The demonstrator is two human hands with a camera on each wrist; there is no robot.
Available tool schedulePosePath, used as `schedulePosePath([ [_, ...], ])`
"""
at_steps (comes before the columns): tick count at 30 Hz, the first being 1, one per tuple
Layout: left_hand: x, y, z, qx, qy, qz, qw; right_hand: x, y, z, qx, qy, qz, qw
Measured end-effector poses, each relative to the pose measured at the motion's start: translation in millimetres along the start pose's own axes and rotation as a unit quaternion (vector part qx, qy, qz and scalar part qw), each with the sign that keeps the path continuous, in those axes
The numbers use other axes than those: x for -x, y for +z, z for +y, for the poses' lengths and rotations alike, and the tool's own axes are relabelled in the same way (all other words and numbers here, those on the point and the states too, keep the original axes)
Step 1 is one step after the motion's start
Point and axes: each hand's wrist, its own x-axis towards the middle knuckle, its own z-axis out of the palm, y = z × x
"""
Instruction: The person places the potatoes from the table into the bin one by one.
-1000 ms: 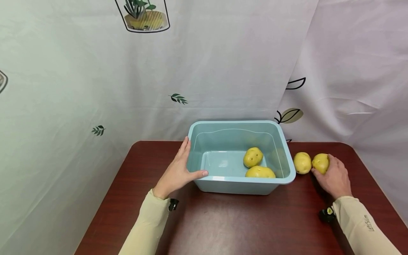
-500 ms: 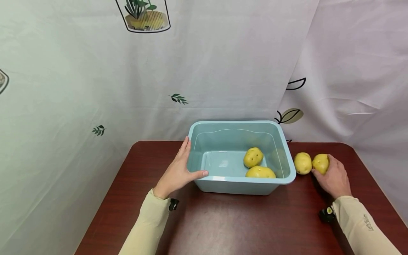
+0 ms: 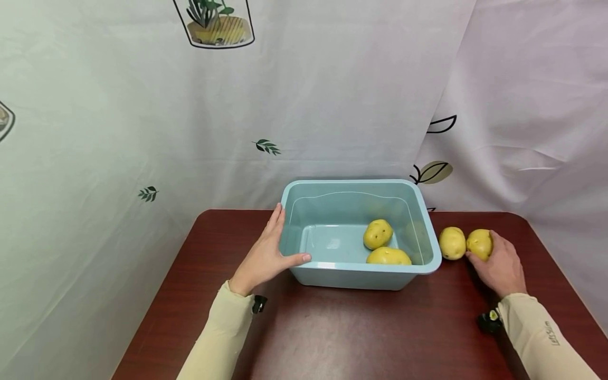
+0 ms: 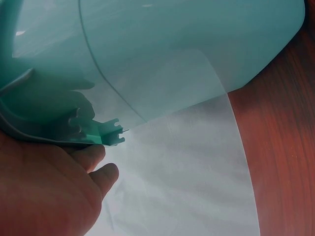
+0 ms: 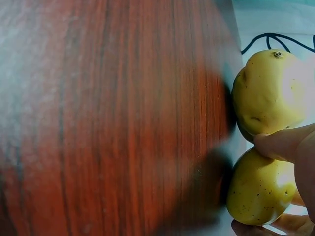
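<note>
The right hand (image 3: pixel 501 268) is stretched forward, its grip curled round one potato (image 3: pixel 478 244), right of the tub (image 3: pixel 349 276). The left hand (image 3: pixel 265 258) touches the tub's left front corner, fingers straight, thumb spread wide. A second potato (image 3: pixel 452 244) sits on the table (image 3: pixel 361 338), just right of the tub. Two more potatoes (image 3: pixel 388 256) lie inside the tub.

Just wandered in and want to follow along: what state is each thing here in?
Tub: upright, open-topped, partly filled
Rear inside potato: ungripped in tub
Front inside potato: ungripped in tub, partly hidden
Potato beside tub: ungripped
Rightmost potato: gripped; lifted or not, unclear
Left fingers: straight, touching tub
Right fingers: curled round rightmost potato
</note>
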Motion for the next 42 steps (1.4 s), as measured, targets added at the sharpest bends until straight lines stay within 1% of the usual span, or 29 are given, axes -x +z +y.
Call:
schedulePosePath([
  [11, 0.1, 0.2, -0.4, 0.0, 0.002, 0.0, 1.0, 2.8, -3.8, 1.6, -0.008, -0.001, -0.004, 1.0],
  [20, 0.5, -0.1, -0.2, 0.006, 0.001, 0.001, 1.0, 3.1, -6.2, 2.8, -0.008, 0.0, 0.004, 1.0],
  [27, 0.2, 0.1, -0.2, 0.002, -0.001, 0.0, 1.0, 4.0, -9.9, 3.6, -0.005, 0.005, 0.007, 1.0],
  [42, -0.1, -0.2, 1.1, 0.007, 0.002, 0.001, 1.0, 2.4, -17.6, 5.3, -0.005, 0.003, 0.013, 1.0],
])
